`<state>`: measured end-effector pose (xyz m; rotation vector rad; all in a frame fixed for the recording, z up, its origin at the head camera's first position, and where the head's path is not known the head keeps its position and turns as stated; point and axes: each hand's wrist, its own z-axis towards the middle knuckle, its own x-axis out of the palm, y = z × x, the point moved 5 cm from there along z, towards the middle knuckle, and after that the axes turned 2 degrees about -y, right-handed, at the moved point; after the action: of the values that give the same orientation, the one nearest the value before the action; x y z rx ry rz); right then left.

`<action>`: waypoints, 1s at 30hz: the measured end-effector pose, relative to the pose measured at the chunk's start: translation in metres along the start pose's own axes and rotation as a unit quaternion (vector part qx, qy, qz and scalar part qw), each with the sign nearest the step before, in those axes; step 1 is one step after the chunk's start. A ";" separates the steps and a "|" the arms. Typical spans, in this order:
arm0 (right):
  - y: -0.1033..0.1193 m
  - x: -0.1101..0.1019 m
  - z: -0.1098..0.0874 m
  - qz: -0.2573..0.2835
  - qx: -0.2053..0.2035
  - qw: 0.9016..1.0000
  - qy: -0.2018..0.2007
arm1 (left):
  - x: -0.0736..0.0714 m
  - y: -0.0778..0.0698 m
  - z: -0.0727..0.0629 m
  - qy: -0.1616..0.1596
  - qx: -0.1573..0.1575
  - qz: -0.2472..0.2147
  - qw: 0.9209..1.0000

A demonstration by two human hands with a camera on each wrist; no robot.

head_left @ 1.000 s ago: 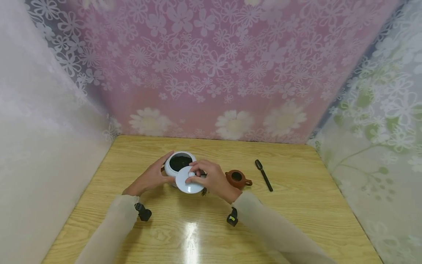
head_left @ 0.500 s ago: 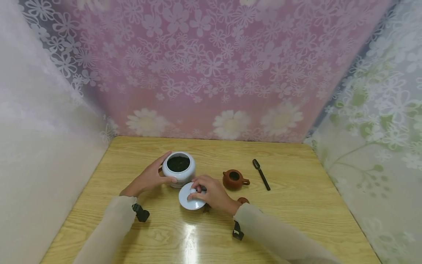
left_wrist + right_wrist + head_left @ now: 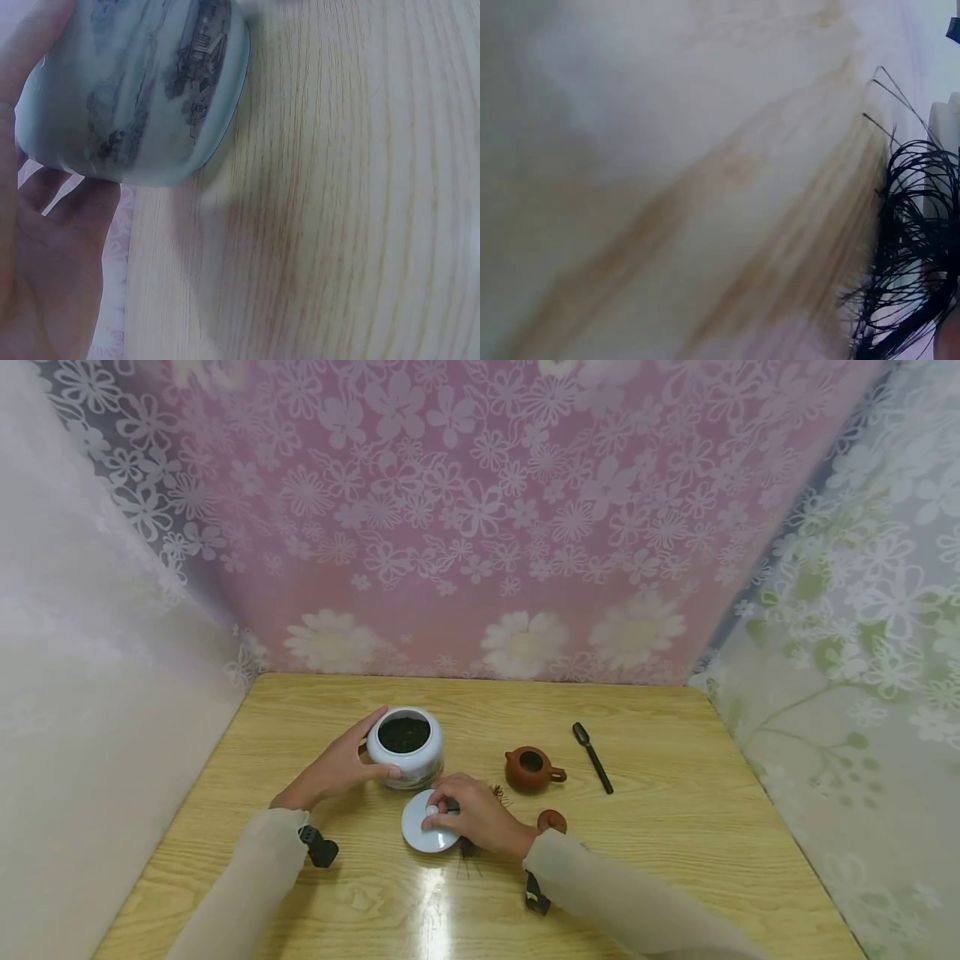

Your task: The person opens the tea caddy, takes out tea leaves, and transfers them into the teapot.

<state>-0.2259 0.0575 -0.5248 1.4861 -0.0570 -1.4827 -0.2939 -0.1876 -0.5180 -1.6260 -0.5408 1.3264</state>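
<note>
Left of the frame's centre, the jar (image 3: 416,766) stands uncovered, gripped by the left hand (image 3: 339,768); at lower centre the right hand (image 3: 478,814) pinches the lid (image 3: 417,832), not yet released; the scoop (image 3: 596,760) lies unused at right.

The left grip (image 3: 339,770) holds the white jar (image 3: 414,766); the right grip (image 3: 480,817) pinches the lid (image 3: 422,837) by its knob (image 3: 431,811).
</note>
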 end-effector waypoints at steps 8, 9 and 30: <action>-0.005 0.008 -0.001 -0.008 0.024 1.000 0.017 | 0.001 -0.001 -0.001 0.000 -0.003 -0.002 1.000; -0.005 0.009 -0.001 -0.009 0.025 0.999 0.017 | 0.001 -0.001 0.000 0.000 -0.004 -0.005 1.000; -0.008 -0.009 -0.002 0.016 0.018 1.000 0.005 | 0.001 -0.001 0.000 -0.003 -0.003 0.001 1.000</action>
<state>-0.2311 0.0681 -0.5236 1.5150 -0.0996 -1.4552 -0.2932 -0.1864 -0.5177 -1.6292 -0.5479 1.3321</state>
